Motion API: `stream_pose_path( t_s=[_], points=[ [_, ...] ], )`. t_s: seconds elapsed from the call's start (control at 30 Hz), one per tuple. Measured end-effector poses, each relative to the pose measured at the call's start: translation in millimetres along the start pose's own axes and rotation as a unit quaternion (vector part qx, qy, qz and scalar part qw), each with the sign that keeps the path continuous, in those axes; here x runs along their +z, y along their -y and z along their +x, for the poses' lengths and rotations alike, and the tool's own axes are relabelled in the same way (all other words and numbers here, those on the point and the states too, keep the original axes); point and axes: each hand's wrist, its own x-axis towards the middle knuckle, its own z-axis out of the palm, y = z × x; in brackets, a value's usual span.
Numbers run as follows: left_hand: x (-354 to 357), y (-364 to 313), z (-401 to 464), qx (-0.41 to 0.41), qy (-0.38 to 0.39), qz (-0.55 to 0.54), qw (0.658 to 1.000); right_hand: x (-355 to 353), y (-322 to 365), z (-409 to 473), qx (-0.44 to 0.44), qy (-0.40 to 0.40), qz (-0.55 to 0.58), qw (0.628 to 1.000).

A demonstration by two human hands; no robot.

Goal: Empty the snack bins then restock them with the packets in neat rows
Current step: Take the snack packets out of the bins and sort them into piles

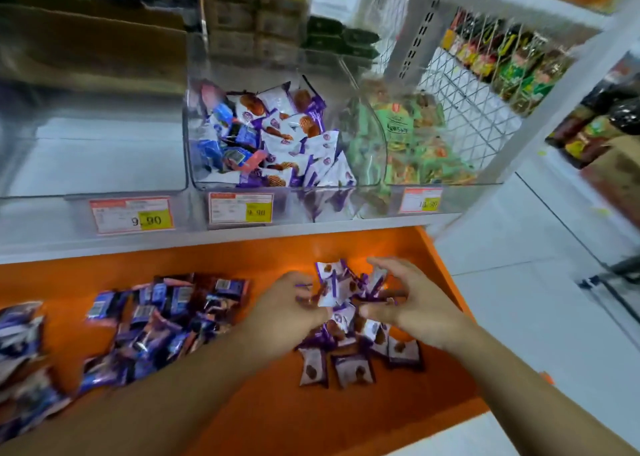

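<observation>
Fingers of left hand (291, 303) and right hand (408, 299) half-curled, gathering white-purple snack packets (341, 289) over orange shelf (270, 407); firm grip unclear.

Yellow-and-white price tags (132, 216) front the shelf; a wire rack (464, 102) holds hanging packs (512, 60).

purple-white packets (349, 320) heaped on orange shelf (242, 258)

Both hands (349, 303) around purple-white packets (341, 287)
</observation>
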Motion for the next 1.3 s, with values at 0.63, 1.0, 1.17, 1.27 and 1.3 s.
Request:
stream_pose_path(
  t_s=[0.63,1.0,1.17,1.27,1.3],
  points=[
    [-209.9,-88.8,-70.7,0.285,-0.245,0.304,0.875,-38.6,221.6,42.2,-0.202,-0.135,-0.170,0.955],
    [-215.1,-70.9,-57.6,0.204,-0.097,0.227,0.947,-6.9,238.3,133.8,-0.027,0.032,-0.369,0.928],
    [-211.4,-72.3,-56.7,0.204,-0.115,0.201,0.951,-5.2,237.7,144.4,-0.016,0.057,-0.380,0.923],
    [-209.4,-73.1,-58.0,0.201,-0.128,0.212,0.948,-6.7,228.7,147.8,-0.021,0.049,-0.288,0.956],
    [-208.7,-73.1,-57.5,0.203,-0.132,0.214,0.946,-7.3,225.9,148.8,-0.021,0.041,-0.273,0.961]
  ],
)
